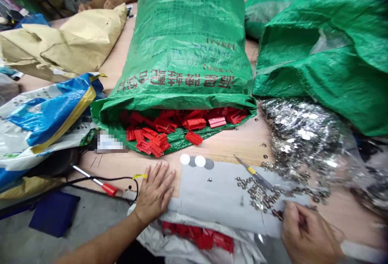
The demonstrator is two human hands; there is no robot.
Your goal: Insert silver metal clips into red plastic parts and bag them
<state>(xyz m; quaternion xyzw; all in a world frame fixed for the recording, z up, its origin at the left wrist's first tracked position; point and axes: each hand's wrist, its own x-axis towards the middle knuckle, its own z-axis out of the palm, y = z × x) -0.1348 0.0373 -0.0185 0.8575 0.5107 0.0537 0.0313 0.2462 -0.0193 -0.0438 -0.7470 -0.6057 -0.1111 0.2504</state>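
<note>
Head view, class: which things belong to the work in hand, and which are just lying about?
Probably in the work:
- grey sheet
- small metal pieces, beside the right hand
- yellow-banded pointed tool
- red plastic parts

Seemingly just lying about:
- red-handled tool
- blue-and-white bag
- tan sack

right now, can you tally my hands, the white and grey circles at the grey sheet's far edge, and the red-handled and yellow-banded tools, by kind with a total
Left hand: 1
Right hand: 1
White circles: 2
Grey circles: 2
Red-handled tool: 1
Yellow-banded tool: 1
Total: 8
</note>
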